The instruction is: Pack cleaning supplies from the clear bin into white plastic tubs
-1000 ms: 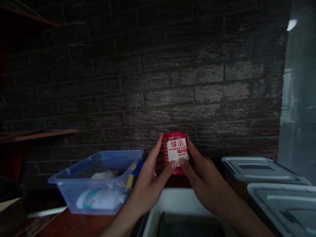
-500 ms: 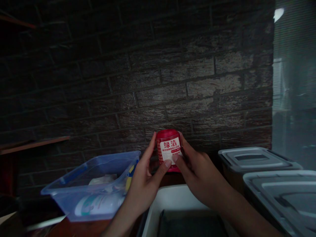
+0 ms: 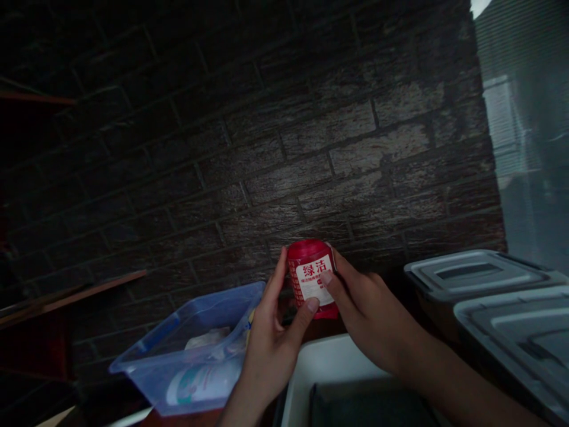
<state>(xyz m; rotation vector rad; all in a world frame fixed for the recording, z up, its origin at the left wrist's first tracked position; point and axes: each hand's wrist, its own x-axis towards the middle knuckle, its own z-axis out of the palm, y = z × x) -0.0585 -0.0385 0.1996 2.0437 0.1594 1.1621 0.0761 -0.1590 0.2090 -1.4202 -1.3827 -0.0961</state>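
Note:
A small red canister (image 3: 311,277) with a white label of red characters is held up in front of a dark brick wall. My left hand (image 3: 274,332) grips its left side, thumb on the label's lower edge. My right hand (image 3: 368,317) grips its right side, thumb pressed on the label. Both hands are closed on it. The canister hangs above the far rim of a white bin (image 3: 324,367).
A clear blue plastic tub (image 3: 178,356) with a white bottle and cloths sits to the left. Two grey lidded boxes (image 3: 484,279) stand at the right. A wooden shelf edge (image 3: 71,296) runs along the left wall. A window (image 3: 528,130) is at the right.
The view has tilted and shifted, so the tub sits lower and further right. My right thumb has slid up the label; the canister stays held in both hands.

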